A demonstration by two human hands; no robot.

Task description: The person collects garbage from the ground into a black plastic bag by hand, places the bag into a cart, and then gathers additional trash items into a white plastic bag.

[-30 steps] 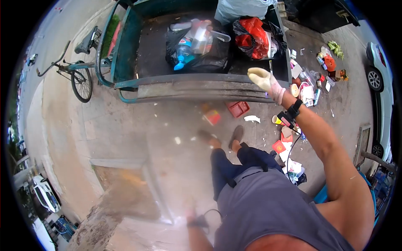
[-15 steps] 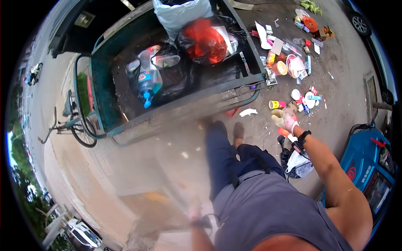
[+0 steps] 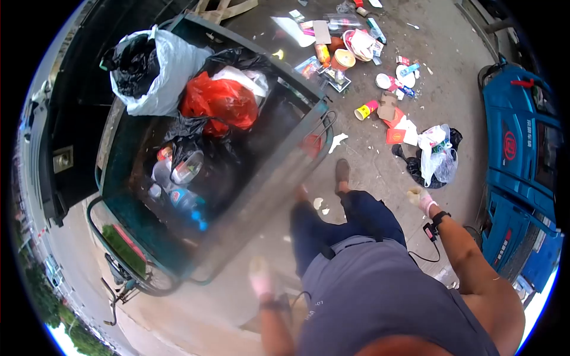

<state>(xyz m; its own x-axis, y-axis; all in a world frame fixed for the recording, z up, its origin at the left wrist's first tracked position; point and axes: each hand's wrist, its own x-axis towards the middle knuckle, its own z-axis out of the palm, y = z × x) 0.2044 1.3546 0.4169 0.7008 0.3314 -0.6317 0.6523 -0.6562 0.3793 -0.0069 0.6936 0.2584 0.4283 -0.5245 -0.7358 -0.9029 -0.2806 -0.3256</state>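
Note:
My right hand (image 3: 420,200), in a pale glove with pink at the wrist, hangs over the pavement just below a bundle of white and black plastic bags (image 3: 436,155). Its fingers are loosely bent and nothing shows in them. On the other side of my body, my left hand (image 3: 260,279) is smeared by motion, so its fingers cannot be made out. It is below the near side of a green cart (image 3: 261,178). Inside the cart are a red plastic bag (image 3: 219,102), a white bag with a black liner (image 3: 172,77) and a blue-tinted bottle (image 3: 185,200).
Litter lies spread over the ground, with a paper tub (image 3: 343,59), a yellow-and-pink cup (image 3: 366,110) and red cardboard (image 3: 395,135). A blue vehicle (image 3: 510,136) stands at the right. The cart's bicycle wheel (image 3: 159,279) is at the lower left.
The view has turned, so the cart and litter appear shifted and rotated. My right hand has moved from beside the scattered litter to below the bundled bags. My left hand appears higher in view.

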